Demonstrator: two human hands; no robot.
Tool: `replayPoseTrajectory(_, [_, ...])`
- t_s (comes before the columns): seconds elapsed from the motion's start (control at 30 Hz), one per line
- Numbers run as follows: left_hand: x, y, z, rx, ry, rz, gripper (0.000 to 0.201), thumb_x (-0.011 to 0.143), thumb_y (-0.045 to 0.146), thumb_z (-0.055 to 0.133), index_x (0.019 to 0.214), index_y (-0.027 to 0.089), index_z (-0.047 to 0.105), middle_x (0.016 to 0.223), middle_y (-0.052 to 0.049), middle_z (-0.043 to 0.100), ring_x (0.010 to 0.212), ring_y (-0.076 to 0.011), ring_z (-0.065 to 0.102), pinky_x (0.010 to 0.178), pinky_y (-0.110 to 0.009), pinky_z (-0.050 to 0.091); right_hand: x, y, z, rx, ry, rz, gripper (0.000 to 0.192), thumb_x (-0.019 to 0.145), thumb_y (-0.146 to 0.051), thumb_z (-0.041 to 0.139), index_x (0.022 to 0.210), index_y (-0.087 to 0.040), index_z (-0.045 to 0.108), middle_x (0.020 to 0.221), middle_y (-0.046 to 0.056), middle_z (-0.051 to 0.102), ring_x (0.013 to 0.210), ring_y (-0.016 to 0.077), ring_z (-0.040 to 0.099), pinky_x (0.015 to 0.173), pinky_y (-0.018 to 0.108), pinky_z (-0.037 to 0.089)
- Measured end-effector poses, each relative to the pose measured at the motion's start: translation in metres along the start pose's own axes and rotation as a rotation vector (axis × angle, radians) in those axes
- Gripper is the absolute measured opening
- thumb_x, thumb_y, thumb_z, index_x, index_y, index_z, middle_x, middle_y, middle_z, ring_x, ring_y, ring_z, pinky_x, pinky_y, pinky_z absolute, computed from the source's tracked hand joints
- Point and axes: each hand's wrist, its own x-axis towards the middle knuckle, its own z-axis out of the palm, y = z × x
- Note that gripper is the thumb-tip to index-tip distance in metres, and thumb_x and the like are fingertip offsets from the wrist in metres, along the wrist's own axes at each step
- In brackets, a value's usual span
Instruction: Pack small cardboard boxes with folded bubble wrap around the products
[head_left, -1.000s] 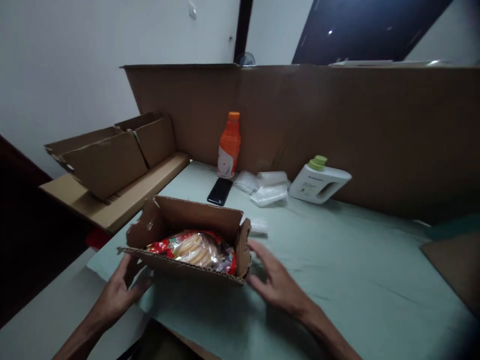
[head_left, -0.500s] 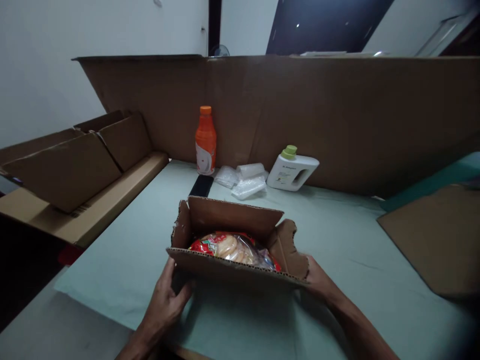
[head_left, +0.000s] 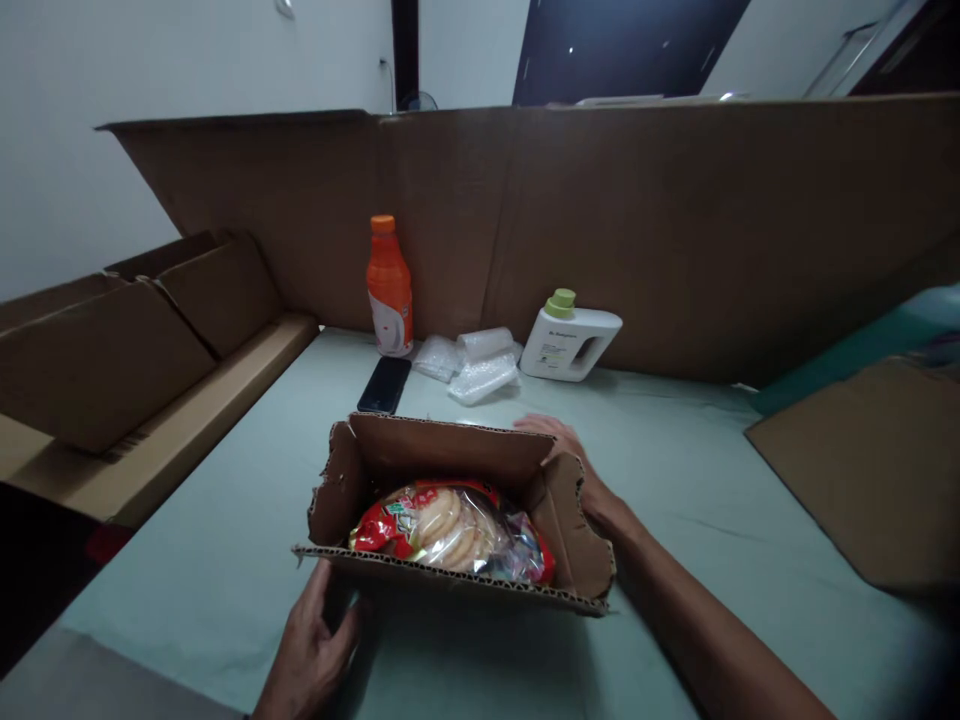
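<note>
An open cardboard box [head_left: 450,445] with rough-edged flaps stands in front of me. Inside lies a clear and red plastic bag [head_left: 450,525] of round, pale biscuits or crackers. My left hand [head_left: 311,640] grips the box's front left corner, thumb towards me; its fingertips are hidden beneath the front flap. Behind the raised back flap, at the far right corner, is my right hand [head_left: 566,450]. Its fingers stretch out to the left, partly covered by the flap, and hold nothing that shows.
Behind the box are a black phone [head_left: 385,386], an orange bottle [head_left: 390,290], folded bubble wrap [head_left: 484,370] and a white jug [head_left: 571,343] with a green cap. Cardboard panels [head_left: 637,230] wall the back. More cardboard stands left [head_left: 97,350] and right [head_left: 862,460].
My right hand has moved from the box's right side to behind its back flap. The box now sits lower and further left in view, with more of the bag showing. My left hand stays at its corner.
</note>
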Motion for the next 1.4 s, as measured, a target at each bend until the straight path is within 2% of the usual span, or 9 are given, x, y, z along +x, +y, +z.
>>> replayPoseTrajectory(0.17, [0.011, 0.010, -0.019, 0.106, -0.032, 0.020, 0.048, 0.077, 0.058, 0.064, 0.105, 0.020, 0.068, 0.102, -0.011, 0.077, 0.096, -0.0306, 0.073, 0.075, -0.036, 0.061, -0.092, 0.026, -0.051, -0.082, 0.114, 0.152, 0.050, 0.087, -0.044, 0.058, 0.130, -0.020, 0.063, 0.133, 0.018, 0.064, 0.122, 0.0382, 0.060, 0.096, 0.058, 0.050])
replayPoseTrajectory(0.33, [0.022, 0.029, -0.026, 0.173, -0.065, 0.013, 0.052, 0.073, 0.063, 0.065, 0.104, 0.020, 0.068, 0.090, -0.009, 0.077, 0.082, -0.0307, 0.073, 0.065, -0.037, 0.060, -0.158, -0.042, -0.040, 0.350, -0.174, 0.042, 0.065, 0.084, -0.038, 0.067, 0.145, -0.023, 0.050, 0.142, 0.014, 0.059, 0.123, 0.0316, 0.061, 0.098, 0.046, 0.055])
replayPoseTrajectory(0.5, [0.051, 0.058, 0.005, 0.032, -0.139, 0.089, 0.039, 0.079, 0.052, 0.062, 0.101, 0.019, 0.065, 0.094, -0.009, 0.074, 0.095, -0.0300, 0.070, 0.077, -0.036, 0.058, -0.127, -0.072, -0.014, 0.532, -0.110, 0.207, 0.063, 0.082, -0.037, 0.067, 0.141, -0.021, 0.053, 0.133, 0.015, 0.065, 0.121, 0.0360, 0.061, 0.099, 0.055, 0.052])
replayPoseTrajectory(0.63, [0.092, 0.077, 0.039, -0.005, -0.195, 0.144, 0.040, 0.080, 0.041, 0.060, 0.112, 0.017, 0.059, 0.098, -0.007, 0.071, 0.088, -0.0256, 0.067, 0.075, -0.035, 0.055, -0.090, -0.043, -0.011, 0.489, -0.039, 0.276, 0.054, 0.079, -0.037, 0.064, 0.129, -0.016, 0.059, 0.121, 0.015, 0.070, 0.109, 0.0336, 0.066, 0.092, 0.050, 0.055])
replayPoseTrajectory(0.73, [0.110, 0.077, 0.053, -0.020, -0.204, 0.141, 0.048, 0.083, 0.037, 0.057, 0.126, 0.016, 0.053, 0.105, -0.009, 0.069, 0.095, -0.0255, 0.065, 0.082, -0.036, 0.053, -0.080, -0.016, -0.022, 0.426, -0.028, 0.189, 0.054, 0.077, -0.031, 0.061, 0.130, -0.017, 0.060, 0.126, 0.014, 0.069, 0.113, 0.0322, 0.065, 0.097, 0.049, 0.052])
replayPoseTrajectory(0.97, [0.101, 0.060, 0.055, -0.163, -0.260, 0.106, 0.068, 0.088, 0.034, 0.055, 0.148, 0.013, 0.032, 0.145, -0.018, 0.052, 0.134, -0.0271, 0.051, 0.112, -0.041, 0.038, -0.045, 0.041, -0.055, 0.154, 0.038, 0.097, 0.056, 0.080, -0.037, 0.064, 0.135, -0.026, 0.061, 0.153, 0.009, 0.049, 0.140, 0.0323, 0.044, 0.114, 0.053, 0.035])
replayPoseTrajectory(1.13, [0.097, 0.063, 0.056, -0.130, -0.240, 0.117, 0.070, 0.085, 0.035, 0.060, 0.148, 0.014, 0.038, 0.146, -0.019, 0.053, 0.138, -0.0307, 0.048, 0.115, -0.045, 0.036, -0.010, 0.064, -0.041, 0.046, 0.078, 0.301, 0.043, 0.070, -0.030, 0.066, 0.110, -0.018, 0.074, 0.127, 0.016, 0.069, 0.118, 0.0386, 0.060, 0.102, 0.055, 0.042])
replayPoseTrajectory(1.23, [0.083, 0.063, 0.045, -0.127, -0.179, 0.089, 0.074, 0.083, 0.038, 0.063, 0.150, 0.018, 0.037, 0.150, -0.018, 0.050, 0.140, -0.0326, 0.047, 0.113, -0.048, 0.039, -0.031, 0.063, -0.049, 0.064, 0.164, 0.362, 0.035, 0.083, -0.036, 0.052, 0.104, -0.016, 0.074, 0.105, 0.014, 0.076, 0.096, 0.0312, 0.068, 0.087, 0.045, 0.051])
replayPoseTrajectory(1.4, [0.023, 0.059, 0.028, -0.105, -0.173, 0.034, 0.062, 0.087, 0.044, 0.060, 0.144, 0.023, 0.048, 0.138, -0.016, 0.061, 0.120, -0.0318, 0.063, 0.099, -0.049, 0.052, -0.134, 0.020, -0.089, 0.340, 0.196, 0.473, 0.041, 0.088, -0.053, 0.059, 0.108, -0.019, 0.072, 0.097, 0.008, 0.075, 0.087, 0.0255, 0.068, 0.074, 0.031, 0.054])
